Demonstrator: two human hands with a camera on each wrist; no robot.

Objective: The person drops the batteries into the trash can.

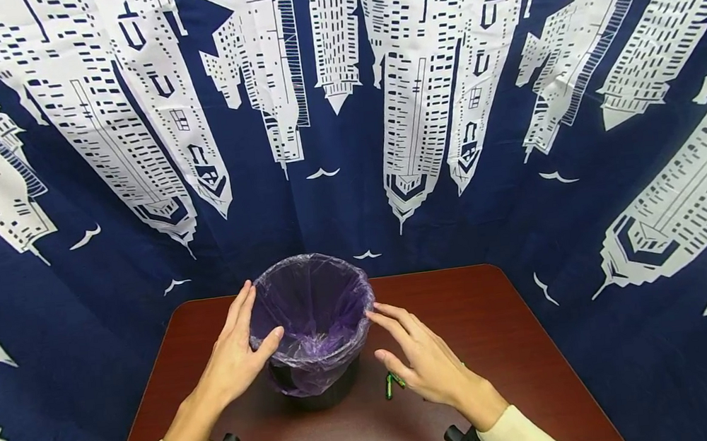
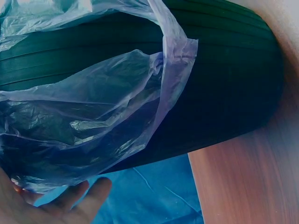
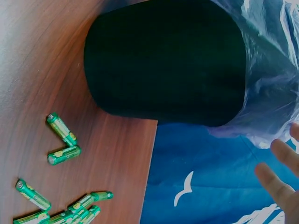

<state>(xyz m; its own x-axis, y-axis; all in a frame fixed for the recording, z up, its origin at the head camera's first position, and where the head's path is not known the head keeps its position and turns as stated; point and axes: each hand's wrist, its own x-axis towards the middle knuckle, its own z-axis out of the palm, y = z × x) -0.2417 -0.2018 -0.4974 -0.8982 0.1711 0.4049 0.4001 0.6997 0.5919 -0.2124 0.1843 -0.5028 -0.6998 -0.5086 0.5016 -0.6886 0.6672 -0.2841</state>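
A dark trash bin (image 1: 322, 397) stands upright on the table, lined with a thin purple plastic bag (image 1: 317, 376). The bag folds over the rim and hangs down the outside, as the left wrist view shows. My left hand (image 1: 233, 363) is at the left side of the rim, fingers extended along it and thumb over the near edge. On the right side, my right hand (image 1: 427, 359) has its fingertips right at the bag-covered rim, fingers spread and nearly straight. Several green batteries (image 3: 60, 129) lie on the table near the bin, partly hidden under my right hand in the head view.
The reddish-brown wooden table (image 1: 463, 295) has rounded far corners. Behind and around it hangs a dark blue curtain (image 1: 327, 216) printed with white buildings and birds. More batteries (image 3: 84, 200) are grouped near the table edge in the right wrist view.
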